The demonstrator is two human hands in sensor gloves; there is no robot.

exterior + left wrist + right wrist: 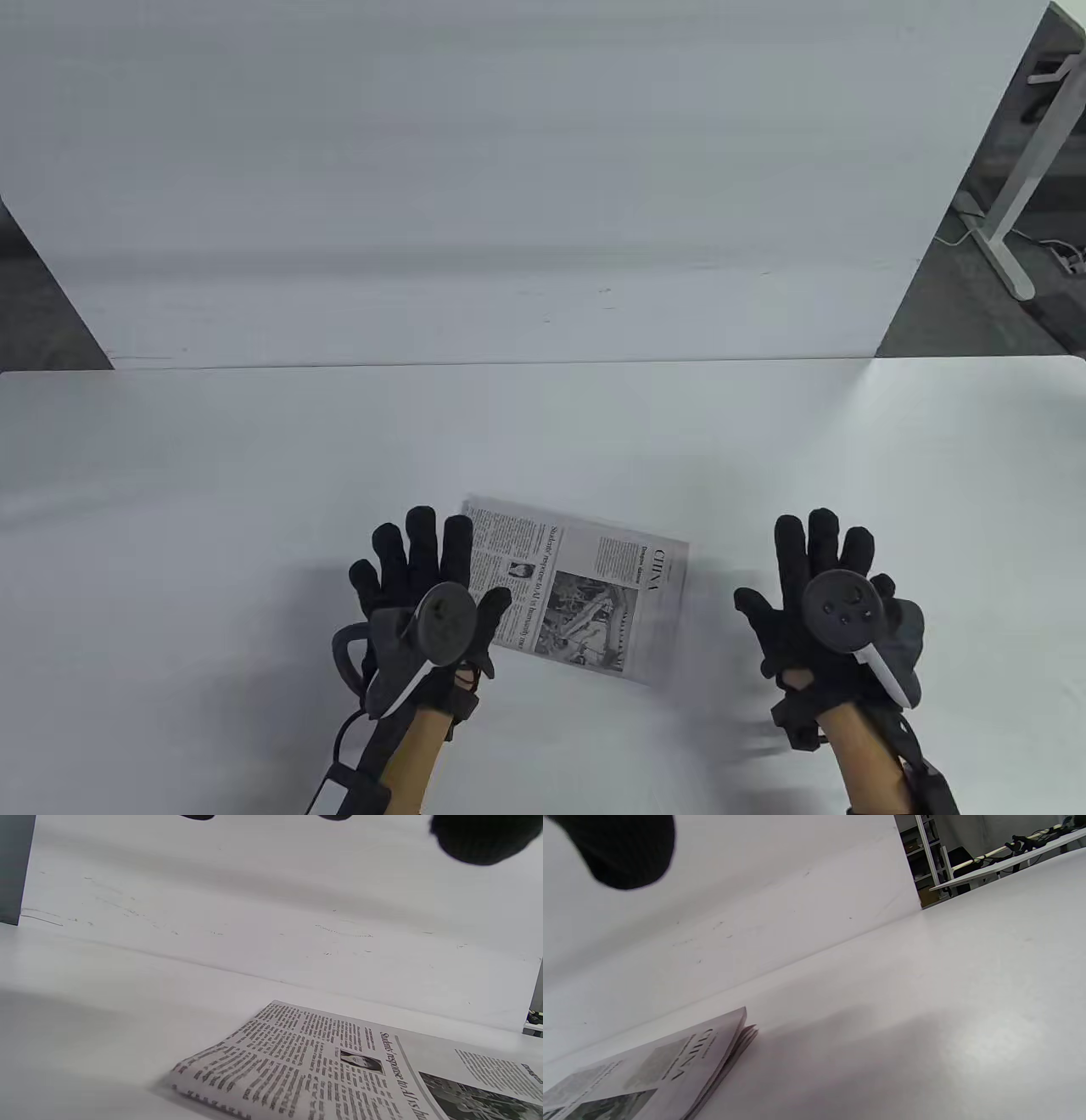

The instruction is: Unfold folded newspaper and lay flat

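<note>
A folded newspaper (585,594) lies on the white table (254,475), near the front edge, with the word "CHINA" at its right end. My left hand (424,569) hovers over its left end with the fingers spread and holds nothing. My right hand (814,569) is spread open over bare table, a little right of the paper and apart from it. The left wrist view shows the paper's left corner (339,1069) below a dark fingertip (483,836). The right wrist view shows the paper's layered right edge (649,1073) and a fingertip (623,849).
A white upright board (509,170) stands along the table's far edge. Past the board at the far right are a white desk leg (1018,170) and dark floor. Bare tabletop stretches left, right and beyond the paper.
</note>
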